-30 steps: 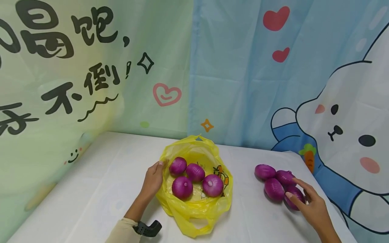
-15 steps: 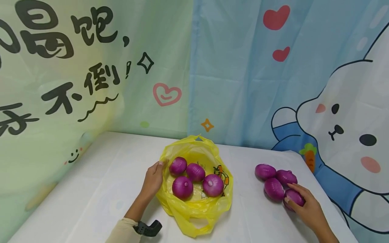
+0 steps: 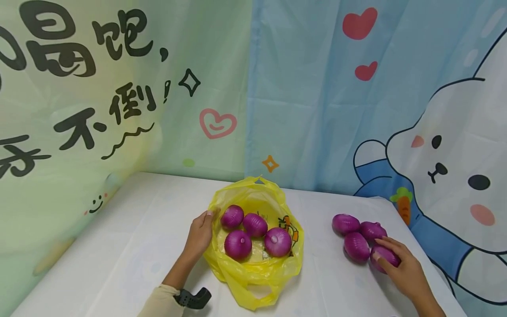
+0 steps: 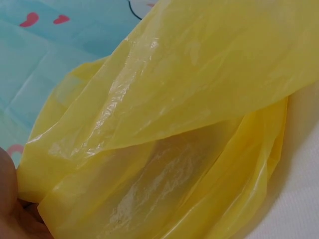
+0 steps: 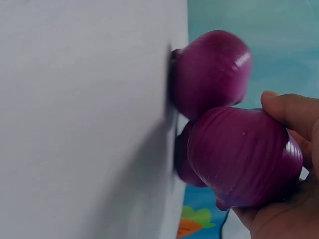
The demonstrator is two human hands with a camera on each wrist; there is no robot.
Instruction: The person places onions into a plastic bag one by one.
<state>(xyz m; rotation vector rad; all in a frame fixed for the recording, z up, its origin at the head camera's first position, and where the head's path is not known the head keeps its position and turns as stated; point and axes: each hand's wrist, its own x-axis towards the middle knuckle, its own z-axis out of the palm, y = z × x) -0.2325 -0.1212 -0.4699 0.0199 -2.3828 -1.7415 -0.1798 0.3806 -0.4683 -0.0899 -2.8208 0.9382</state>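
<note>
My left hand point(image 3: 199, 235) pinches the left rim of a yellow plastic bag point(image 3: 259, 273), whose mouth gapes upward in the head view. Several red onions point(image 3: 237, 245) lie inside it. In the left wrist view, crumpled yellow film fills most of the picture and only a bit of the hand point(image 4: 15, 214) shows at the lower left. Over at the right, my right hand point(image 3: 409, 273) grips a red onion point(image 3: 385, 259), thumb on one side and fingers on the other. The right wrist view shows this onion point(image 5: 244, 157) close up, overlapping others behind it.
Three more red onions point(image 3: 357, 247) sit bunched against the held one on the white tabletop point(image 3: 317, 281). Behind stands a printed cloth backdrop point(image 3: 293, 110) with a cartoon rabbit. A black band point(image 3: 192, 298) is on the left wrist.
My right hand has closed from a loose spread onto the nearest onion of the right-hand cluster. The left hand and the bag have stayed where they were.
</note>
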